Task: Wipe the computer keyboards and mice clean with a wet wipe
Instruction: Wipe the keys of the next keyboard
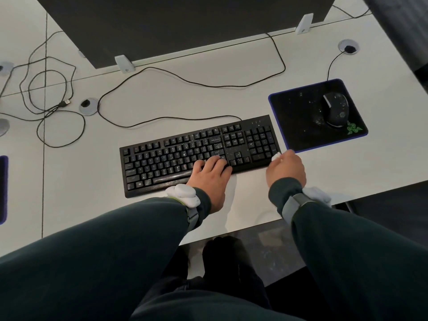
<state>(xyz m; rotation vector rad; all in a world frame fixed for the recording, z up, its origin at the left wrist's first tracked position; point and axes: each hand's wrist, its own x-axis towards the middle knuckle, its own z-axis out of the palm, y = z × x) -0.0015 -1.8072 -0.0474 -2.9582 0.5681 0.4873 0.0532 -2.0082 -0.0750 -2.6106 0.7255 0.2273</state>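
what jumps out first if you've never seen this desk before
A black keyboard dusted with pale specks lies on the white desk, the left hand flat on its keys. At its right end the right hand holds a white wet wipe. Further right, a speckled black mouse sits on a dark mouse pad.

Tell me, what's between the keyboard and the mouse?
In the head view: a thin strip of white desk, then the speckled black mouse pad that the mouse sits on.
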